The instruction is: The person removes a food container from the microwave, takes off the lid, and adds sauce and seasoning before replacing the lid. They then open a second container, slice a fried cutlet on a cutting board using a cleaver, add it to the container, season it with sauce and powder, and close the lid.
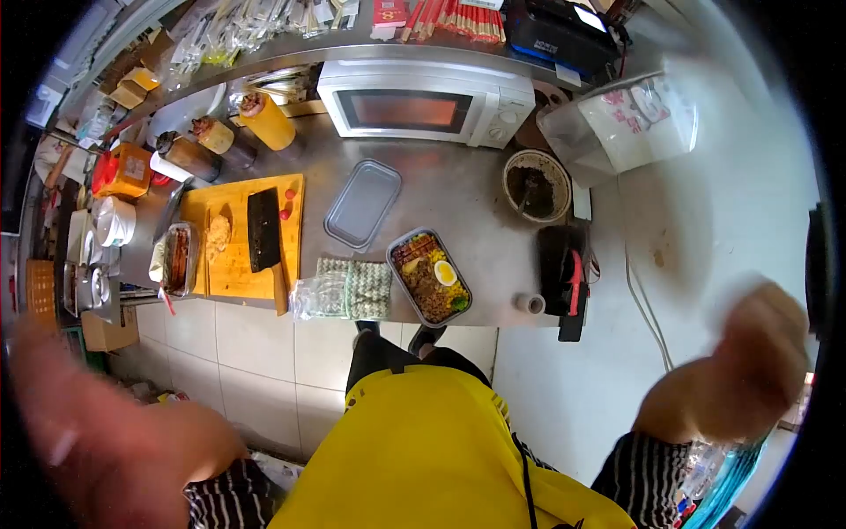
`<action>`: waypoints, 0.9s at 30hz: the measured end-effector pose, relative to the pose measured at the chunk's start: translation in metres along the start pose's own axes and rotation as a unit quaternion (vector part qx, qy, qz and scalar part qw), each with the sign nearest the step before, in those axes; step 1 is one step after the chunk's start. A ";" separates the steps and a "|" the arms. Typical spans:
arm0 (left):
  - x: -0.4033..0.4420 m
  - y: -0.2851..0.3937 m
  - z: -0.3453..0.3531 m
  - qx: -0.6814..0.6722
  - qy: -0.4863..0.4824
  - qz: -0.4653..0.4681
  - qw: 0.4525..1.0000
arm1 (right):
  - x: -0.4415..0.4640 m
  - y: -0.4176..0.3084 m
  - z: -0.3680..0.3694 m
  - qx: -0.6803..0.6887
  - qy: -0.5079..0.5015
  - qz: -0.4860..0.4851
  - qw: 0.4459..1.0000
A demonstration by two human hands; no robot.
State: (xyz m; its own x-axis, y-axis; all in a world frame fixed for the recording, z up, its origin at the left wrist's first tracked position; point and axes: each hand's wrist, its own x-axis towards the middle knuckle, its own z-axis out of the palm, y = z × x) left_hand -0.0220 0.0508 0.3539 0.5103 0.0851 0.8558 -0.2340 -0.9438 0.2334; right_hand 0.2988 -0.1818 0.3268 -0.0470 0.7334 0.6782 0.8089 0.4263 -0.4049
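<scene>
My left hand [110,428] is raised at the lower left, close to the camera and smeared by motion. At the right, my right hand [760,357] is also lifted and blurred. I see nothing held in either, but the fingers are too smeared to read. Both are away from the steel counter. Near its front edge sits a filled meal tray [432,278] with minced meat, corn, broccoli and half a boiled egg. Behind it lies a clear plastic lid [362,204]. A folded green-and-white checked cloth [366,289] is left of the tray.
A wooden cutting board [233,256] carries a cleaver [263,231] whose handle overhangs the front edge. A microwave [423,101], sauce bottles [269,122] and a bowl of dark food [536,187] stand farther back. A black device [561,269] is at the right edge, and a shelf [352,44] runs above.
</scene>
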 end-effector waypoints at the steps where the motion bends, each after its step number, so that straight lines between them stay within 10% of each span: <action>1: -0.020 -0.013 0.015 -0.025 0.009 -0.102 0.994 | -0.005 0.017 0.025 -0.001 0.007 0.103 0.995; 3: -0.069 -0.039 0.061 -0.115 0.005 -0.345 0.932 | -0.030 0.054 0.098 -0.005 -0.069 0.370 0.927; 8: -0.290 -0.079 0.199 -0.310 -0.225 -0.686 0.618 | -0.270 0.147 0.264 -0.110 -0.268 0.502 0.815; 14: -0.374 -0.073 0.270 -0.374 -0.265 -0.711 0.533 | -0.240 0.081 0.306 0.023 -0.165 0.671 0.723; 15: -0.403 -0.066 0.283 -0.294 -0.268 -0.683 0.613 | -0.244 0.076 0.314 0.037 -0.155 0.673 0.722; 21: -0.387 -0.091 0.243 -0.248 -0.322 -0.651 0.642 | -0.219 0.055 0.331 0.045 -0.207 0.707 0.675; 24: -0.384 -0.096 0.222 -0.297 -0.283 -0.661 0.629 | -0.171 0.066 0.339 -0.186 -0.210 0.519 0.808; 27: -0.394 -0.090 0.187 -0.320 -0.216 -0.644 0.660 | -0.085 0.091 0.386 -0.080 -0.182 0.413 0.889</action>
State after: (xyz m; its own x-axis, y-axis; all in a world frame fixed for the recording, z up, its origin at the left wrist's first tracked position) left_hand -0.0472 0.0423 -0.0905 0.7831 0.4564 -0.4225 0.3926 0.1641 0.9050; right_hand 0.1509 -0.0009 -0.0044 0.4394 0.8960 -0.0645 0.7268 -0.3968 -0.5607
